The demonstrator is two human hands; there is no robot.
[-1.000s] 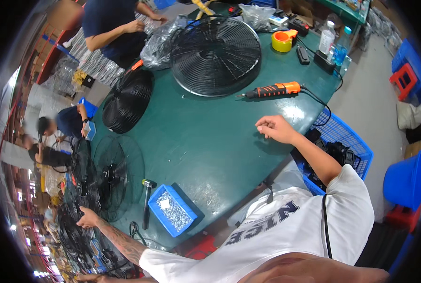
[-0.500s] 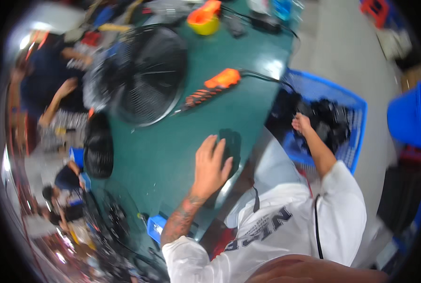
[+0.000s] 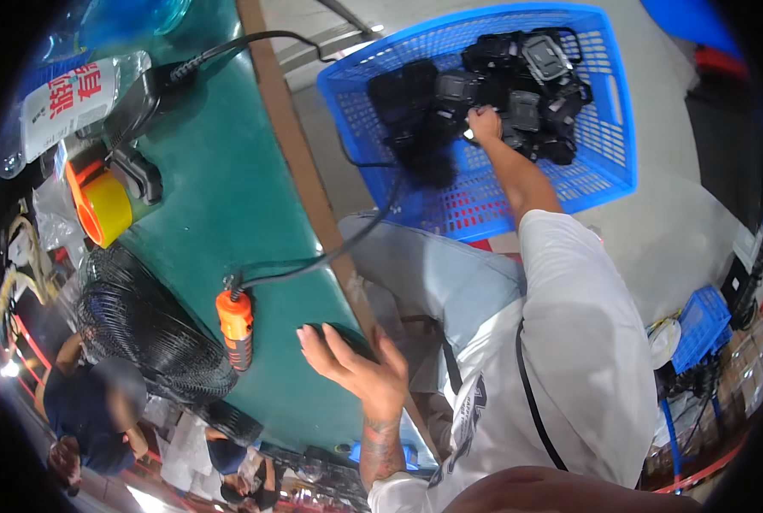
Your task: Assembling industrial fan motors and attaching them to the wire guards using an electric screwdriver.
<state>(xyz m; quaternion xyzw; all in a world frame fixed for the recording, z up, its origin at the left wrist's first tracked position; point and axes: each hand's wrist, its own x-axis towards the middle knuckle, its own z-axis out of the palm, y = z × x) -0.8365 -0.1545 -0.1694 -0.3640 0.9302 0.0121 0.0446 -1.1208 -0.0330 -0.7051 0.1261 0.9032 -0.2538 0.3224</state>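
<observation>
My left hand [image 3: 356, 368] is at the near edge of the green table [image 3: 227, 162], fingers spread and holding nothing. Close by on the tabletop lies an orange and black electric screwdriver [image 3: 236, 329], its dark cord running off toward the right. My right arm stretches out into a blue plastic basket [image 3: 475, 224] that holds several black plastic parts [image 3: 522, 111]. There, among the parts, my right hand [image 3: 486, 126] has its fingers curled; what they grip is hidden. A blurred black piece [image 3: 433, 162] lies just left of it.
A large black mesh fan guard [image 3: 146, 333] rests on the table's far side. A yellow and orange tape roll [image 3: 103, 205], a black power adapter [image 3: 138, 107] and a printed plastic bag [image 3: 73, 98] lie farther up. Two people work beyond the table. The cord crosses the table edge.
My view has swung right toward the basket, which now shows more fully. My right hand has reached deeper among the black parts. My left hand stays spread by the table edge.
</observation>
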